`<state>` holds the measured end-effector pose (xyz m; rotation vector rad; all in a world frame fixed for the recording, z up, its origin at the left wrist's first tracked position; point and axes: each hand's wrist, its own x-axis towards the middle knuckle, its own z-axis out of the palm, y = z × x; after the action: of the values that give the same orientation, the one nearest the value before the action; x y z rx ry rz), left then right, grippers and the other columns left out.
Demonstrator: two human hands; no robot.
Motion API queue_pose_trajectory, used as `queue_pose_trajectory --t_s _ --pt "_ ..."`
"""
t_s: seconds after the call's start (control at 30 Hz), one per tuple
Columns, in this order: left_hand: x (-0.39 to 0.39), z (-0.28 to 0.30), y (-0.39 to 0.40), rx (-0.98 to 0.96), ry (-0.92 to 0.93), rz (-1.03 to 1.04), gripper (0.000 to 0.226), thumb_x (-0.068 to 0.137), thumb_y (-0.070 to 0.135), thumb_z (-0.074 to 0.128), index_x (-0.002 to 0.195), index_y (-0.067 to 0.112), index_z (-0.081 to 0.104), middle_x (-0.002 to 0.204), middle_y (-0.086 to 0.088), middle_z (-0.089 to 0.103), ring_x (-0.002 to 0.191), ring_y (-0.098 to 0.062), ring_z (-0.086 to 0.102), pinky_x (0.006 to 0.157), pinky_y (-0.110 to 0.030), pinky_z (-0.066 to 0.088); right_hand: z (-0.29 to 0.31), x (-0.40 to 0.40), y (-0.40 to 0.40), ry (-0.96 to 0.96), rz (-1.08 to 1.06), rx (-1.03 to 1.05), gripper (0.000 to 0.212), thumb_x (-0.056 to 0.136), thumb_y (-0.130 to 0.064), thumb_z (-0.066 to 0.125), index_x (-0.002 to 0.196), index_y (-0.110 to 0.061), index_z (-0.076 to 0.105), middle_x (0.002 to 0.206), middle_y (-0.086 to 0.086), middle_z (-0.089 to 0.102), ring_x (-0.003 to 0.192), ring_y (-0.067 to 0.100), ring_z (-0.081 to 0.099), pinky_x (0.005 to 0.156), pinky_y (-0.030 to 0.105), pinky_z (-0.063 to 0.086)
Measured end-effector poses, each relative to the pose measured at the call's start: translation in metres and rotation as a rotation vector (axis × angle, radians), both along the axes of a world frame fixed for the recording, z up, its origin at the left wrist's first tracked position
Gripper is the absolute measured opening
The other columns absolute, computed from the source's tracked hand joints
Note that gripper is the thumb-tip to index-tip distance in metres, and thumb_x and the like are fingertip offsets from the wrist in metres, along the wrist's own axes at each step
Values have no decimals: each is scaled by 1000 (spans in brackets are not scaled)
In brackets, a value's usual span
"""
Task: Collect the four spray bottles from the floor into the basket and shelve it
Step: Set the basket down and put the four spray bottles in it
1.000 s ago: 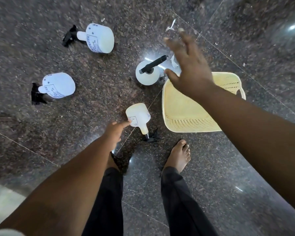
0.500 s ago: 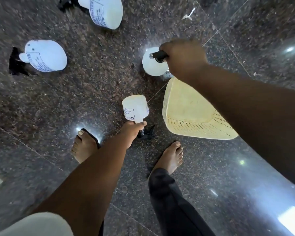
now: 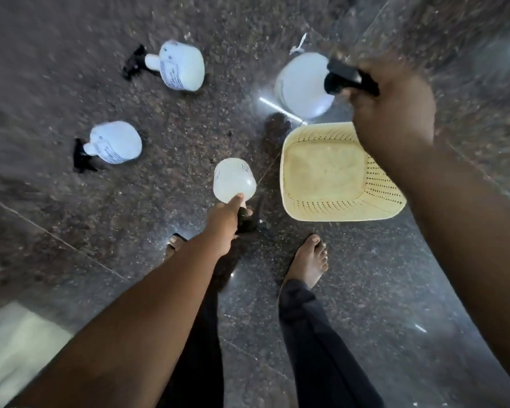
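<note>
Right hand [image 3: 392,113] grips a white plastic black-triggered spray bottle [image 3: 302,83] at twelve o'clock of the yellow perforated plastic basket [image 3: 351,209]; left hand [image 3: 223,223] clasps another white spray bottle's neck [image 3: 233,181].

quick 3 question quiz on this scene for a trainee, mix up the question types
1. True or false: the yellow basket already holds a spray bottle.
2. Multiple choice: the right hand grips its bottle by A) the base, B) the black trigger head, C) the label.
3. Fill the blank: apart from the bottle held by the left hand and the one in the right, ___ bottles lie untouched on the dark floor.

Key
1. False: the basket is empty.
2. B.
3. Two: the far bottle and the left bottle, both on their sides.
</note>
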<state>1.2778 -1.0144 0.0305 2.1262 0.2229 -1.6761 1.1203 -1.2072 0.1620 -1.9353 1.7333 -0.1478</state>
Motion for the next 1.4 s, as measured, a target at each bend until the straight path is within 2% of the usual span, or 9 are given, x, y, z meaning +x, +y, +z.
queue_pose_trajectory --t_s 0.07,0.13,0.23,0.33,0.47,0.67,0.87,1.03,1.4 --pt "0 45 -3 -28 20 25 23 86 42 59 83 20 65 80 1 70 86 -21 66 88 -37 52 22 -21 12 21 -80 20 30 91 -24 52 119 -25 63 106 11 69 94 36 62 72 35 46" --pt "-9 87 -7 -76 28 24 22 89 39 59 88 18 65 78 1 67 76 -18 64 65 -25 57 39 -45 24 31 -176 48 29 92 -23 53 119 -25 62 106 15 68 93 38 61 71 36 44" --pt "-32 137 -20 -112 39 34 17 92 34 58 88 18 61 71 -1 62 64 -14 59 36 -14 45 56 -82 42 34 -320 79 28 92 -22 53 119 -25 62 104 16 69 91 39 61 73 37 45" --pt "-63 156 -34 -98 116 -24 21 91 36 59 75 22 58 62 4 68 68 -15 61 56 -23 53 52 -113 52 41 -401 120 26 92 -22 53 116 -25 63 101 15 69 88 37 60 68 33 39" --pt "-101 136 -64 -9 202 -146 28 89 36 60 70 16 60 72 -4 65 70 -20 62 82 -35 53 28 -142 55 72 -409 196 26 92 -21 52 116 -23 63 102 17 68 80 33 54 67 31 34" --pt "-142 69 -120 128 252 -315 29 91 36 57 73 14 53 77 -6 58 65 -19 54 58 -27 46 -29 -158 41 82 -336 282 25 92 -23 50 113 -25 64 96 15 69 87 37 63 68 34 46" --pt "-152 14 -149 178 198 -437 28 92 36 55 77 12 54 85 -10 63 81 -23 61 61 -29 48 -72 -155 28 118 -183 303 30 93 -20 47 119 -22 61 106 16 67 91 38 62 72 38 49" --pt "-149 -15 -154 182 154 -466 26 91 34 55 76 13 54 70 -6 59 60 -17 55 59 -28 47 -97 -154 24 154 -117 313 36 95 -21 47 130 -22 56 122 14 63 105 38 58 80 38 47" --pt "-123 -23 -189 119 261 -392 25 95 36 49 83 15 55 75 -2 67 42 -7 60 59 -26 45 -112 -141 20 224 -136 297 34 94 -26 49 126 -28 58 119 12 66 105 38 60 82 38 49"
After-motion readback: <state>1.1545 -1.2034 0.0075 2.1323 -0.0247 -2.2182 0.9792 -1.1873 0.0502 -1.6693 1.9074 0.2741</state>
